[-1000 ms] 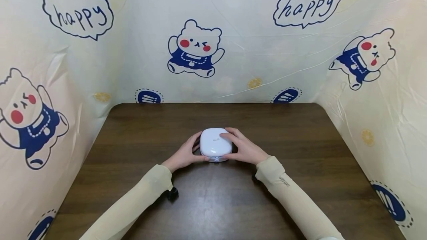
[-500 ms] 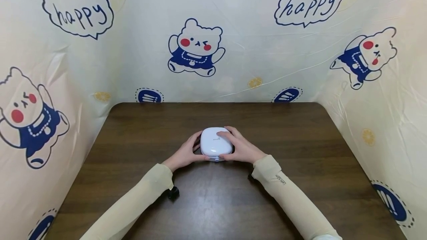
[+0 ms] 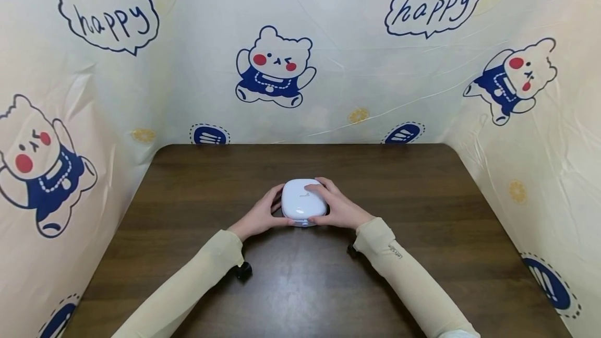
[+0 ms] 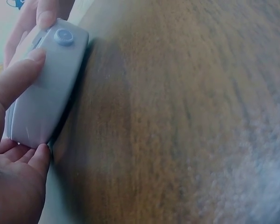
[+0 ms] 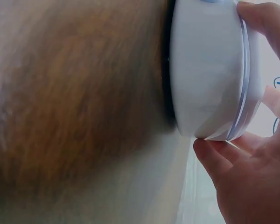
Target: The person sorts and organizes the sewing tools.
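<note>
A glossy white rounded-square box [image 3: 300,202] sits on the table, its lid down, with faint small print on top. Its front wall bears a round pale-blue button or knob [image 4: 64,37]. My left hand [image 3: 259,217] grips the box's left side, the thumb on the front near the lid seam and the fingers round the side wall. From the right, my right hand [image 3: 346,209] holds it too. That hand's index finger lies across the lid, its thumb presses the front by the seam, and other fingers wrap the right side. What is inside the box is hidden.
The dark wooden table [image 3: 197,181] has rounded far corners. A patterned cloth [image 3: 347,82] with bear drawings hangs behind it and along both sides. Small black devices [image 3: 243,271] are strapped under the beige sleeves at both wrists.
My right index finger and thumb have shifted slightly left on the box, and the right forearm has drawn in a little. My left hand keeps its hold, and the lid remains down.
</note>
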The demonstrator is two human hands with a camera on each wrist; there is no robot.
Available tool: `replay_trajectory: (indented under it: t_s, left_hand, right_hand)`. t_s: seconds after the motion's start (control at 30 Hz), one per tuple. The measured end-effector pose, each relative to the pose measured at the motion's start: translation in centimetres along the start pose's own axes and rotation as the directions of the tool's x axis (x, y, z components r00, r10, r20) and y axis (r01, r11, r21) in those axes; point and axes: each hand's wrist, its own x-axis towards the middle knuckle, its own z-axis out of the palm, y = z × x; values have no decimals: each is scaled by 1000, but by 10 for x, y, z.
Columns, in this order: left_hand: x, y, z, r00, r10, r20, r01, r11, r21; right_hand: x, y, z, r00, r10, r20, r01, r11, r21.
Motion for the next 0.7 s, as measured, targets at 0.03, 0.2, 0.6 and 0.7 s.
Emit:
replay_trajectory:
  t_s: [0.03, 0.2, 0.6, 0.7]
  left_hand:
    - [1, 0, 0, 1000, 0, 1, 0, 1000, 4]
    - [2, -4, -1, 1000, 6, 15, -7, 999, 42]
    - [-4, -3, -1, 999, -9, 33, 7, 999, 42]
    - [-8, -3, -4, 999, -20, 27, 18, 999, 49]
  right_hand:
    - [0, 0, 0, 1000, 1, 1, -1, 1000, 1]
    - [-2, 1, 1, 1000, 21, 9, -21, 1000, 13]
    - [-15, 2, 2, 996, 74, 45, -78, 994, 79]
    - [-23, 6, 2, 994, 109, -6, -108, 988, 109]
